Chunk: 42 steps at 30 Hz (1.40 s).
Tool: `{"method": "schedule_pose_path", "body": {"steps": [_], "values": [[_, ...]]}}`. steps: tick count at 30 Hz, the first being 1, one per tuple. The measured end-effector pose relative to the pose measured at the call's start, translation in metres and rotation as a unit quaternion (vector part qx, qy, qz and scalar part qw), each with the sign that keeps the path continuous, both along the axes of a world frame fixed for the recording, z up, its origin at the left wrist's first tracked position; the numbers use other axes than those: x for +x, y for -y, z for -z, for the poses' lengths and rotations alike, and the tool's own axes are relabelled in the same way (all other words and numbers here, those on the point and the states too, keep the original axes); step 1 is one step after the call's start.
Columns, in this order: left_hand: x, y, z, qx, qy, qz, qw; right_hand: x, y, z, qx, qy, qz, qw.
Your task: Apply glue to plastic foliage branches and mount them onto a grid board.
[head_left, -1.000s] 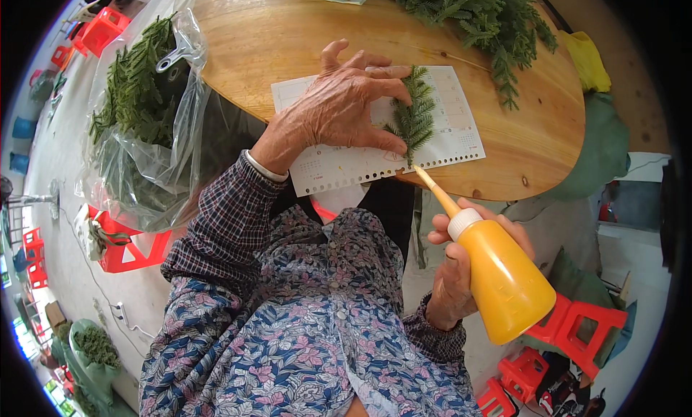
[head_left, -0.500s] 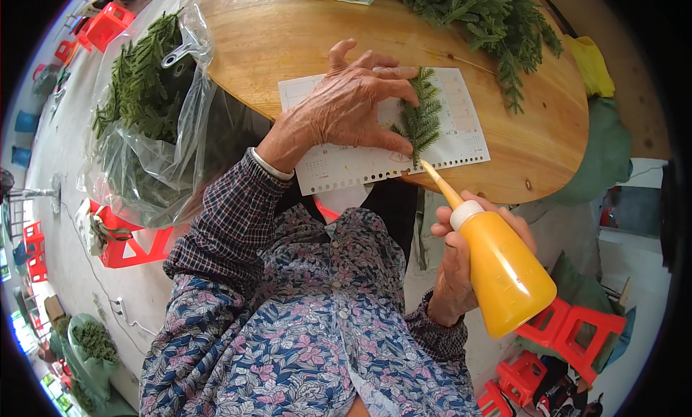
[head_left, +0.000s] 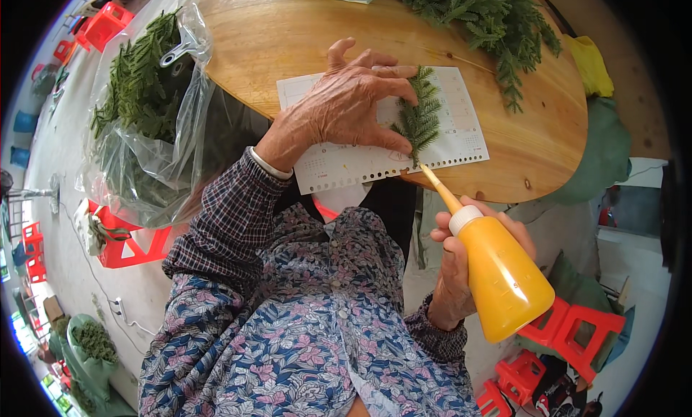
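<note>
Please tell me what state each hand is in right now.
Left hand: holding the green sprig between thumb and fingers.
Right hand: closed around the yellow bottle.

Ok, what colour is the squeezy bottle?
The squeezy bottle looks orange-yellow, best seen in the head view.

Red stools (head_left: pixel 106 22), yellow cloth (head_left: pixel 590 65), green fabric (head_left: pixel 602 149)

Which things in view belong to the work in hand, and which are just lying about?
Belong: sprig, paper sheet, yellow bottle, wooden table; probably also heaped branches and bagged branches.

Seemingly lying about: red stools, yellow bundle.
</note>
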<state>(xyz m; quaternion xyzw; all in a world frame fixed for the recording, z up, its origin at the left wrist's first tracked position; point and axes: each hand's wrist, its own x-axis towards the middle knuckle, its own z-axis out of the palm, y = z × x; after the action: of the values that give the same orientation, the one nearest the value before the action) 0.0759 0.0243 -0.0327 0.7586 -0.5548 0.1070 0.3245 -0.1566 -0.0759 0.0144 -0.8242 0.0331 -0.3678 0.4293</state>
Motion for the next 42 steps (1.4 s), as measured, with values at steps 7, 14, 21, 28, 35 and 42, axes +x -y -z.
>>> {"method": "schedule_pose_path", "body": {"steps": [7,14,21,28,35,42], "values": [[0.000,0.000,0.000,-0.001,0.003,0.008,1.000,-0.003,-0.004,0.001,0.008,0.013,0.016,1.000],[-0.002,0.000,0.000,-0.004,0.004,0.004,1.000,-0.008,0.000,0.000,-0.038,0.001,0.011,0.999],[-0.005,-0.001,-0.007,0.018,-0.007,-0.005,1.000,-0.013,-0.001,0.000,-0.006,0.001,0.016,1.000],[0.007,-0.001,-0.008,-0.005,-0.004,0.016,1.000,0.000,-0.005,0.003,0.262,0.208,0.057,0.941],[0.019,-0.006,-0.007,-0.030,-0.019,0.004,0.999,0.039,0.026,0.004,0.387,0.259,0.072,0.882],[0.023,-0.025,-0.025,-0.112,-0.112,0.028,0.987,0.076,0.038,0.027,0.459,0.245,0.084,0.850]]}}
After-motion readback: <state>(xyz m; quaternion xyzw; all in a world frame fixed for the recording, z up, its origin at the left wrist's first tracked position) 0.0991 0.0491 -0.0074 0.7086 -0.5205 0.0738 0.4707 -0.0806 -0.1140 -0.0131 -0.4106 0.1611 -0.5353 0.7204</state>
